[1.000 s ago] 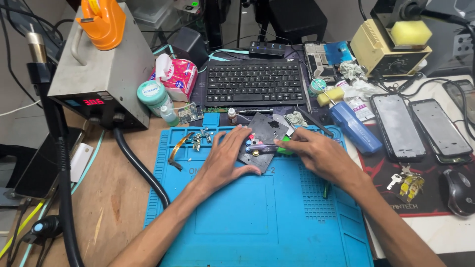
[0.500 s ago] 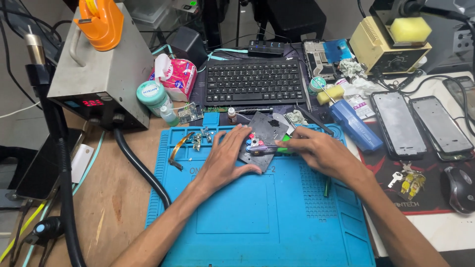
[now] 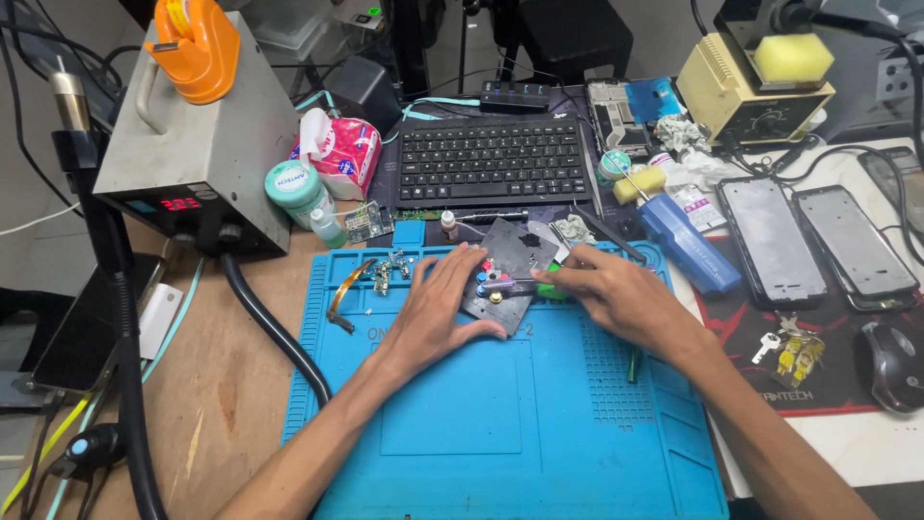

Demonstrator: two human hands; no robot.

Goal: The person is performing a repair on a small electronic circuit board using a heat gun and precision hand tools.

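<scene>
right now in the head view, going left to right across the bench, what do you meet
grey hot-air station → green-capped jar → left hand → dark fixture plate → right hand → blue bottle → two phones → mouse

Your left hand (image 3: 435,313) lies flat on the dark fixture plate (image 3: 508,273) w/ fingers spread; right hand (image 3: 616,294) pinches a green-handled tool (image 3: 525,286) across it, on the blue mat (image 3: 539,424), keyboard (image 3: 493,159) behind.
</scene>
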